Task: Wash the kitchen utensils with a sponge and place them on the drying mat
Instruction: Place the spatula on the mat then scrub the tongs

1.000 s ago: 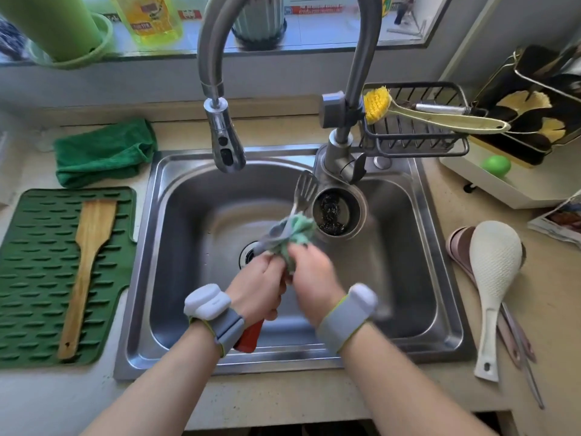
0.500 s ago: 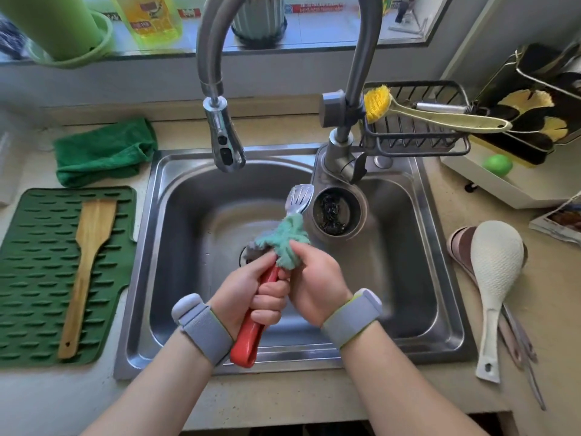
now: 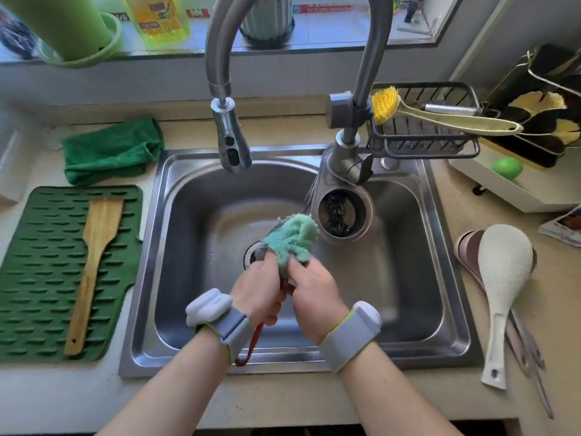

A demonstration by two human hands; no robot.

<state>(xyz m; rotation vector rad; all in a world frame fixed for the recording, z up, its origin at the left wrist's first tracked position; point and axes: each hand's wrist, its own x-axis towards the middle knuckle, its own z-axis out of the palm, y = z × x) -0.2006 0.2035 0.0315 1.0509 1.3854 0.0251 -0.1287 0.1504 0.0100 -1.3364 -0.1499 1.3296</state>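
Observation:
Over the steel sink (image 3: 440,278) my left hand (image 3: 259,292) grips the red handle (image 3: 251,347) of a metal slotted turner, whose end pokes out below my wrist. My right hand (image 3: 314,297) holds a light green sponge cloth (image 3: 290,237) wrapped over the turner's head, which is hidden under it. A wooden spatula (image 3: 94,265) lies on the dark green drying mat (image 3: 34,278) to the left of the sink. A white rice paddle (image 3: 503,287) lies on the counter to the right, over a pink spoon (image 3: 468,247) and thin metal utensils (image 3: 531,357).
The faucet spray head (image 3: 232,146) hangs above the basin. A round strainer cup (image 3: 342,215) sits at the sink's back right. A wire caddy (image 3: 424,136) holds a yellow brush (image 3: 386,103). A folded green towel (image 3: 110,151) lies behind the mat. A dish rack (image 3: 534,121) stands far right.
The sponge cloth has slid up over the turner's metal head, which showed before and is now covered. The red handle has turned edge-on and sunk lower under my left wrist.

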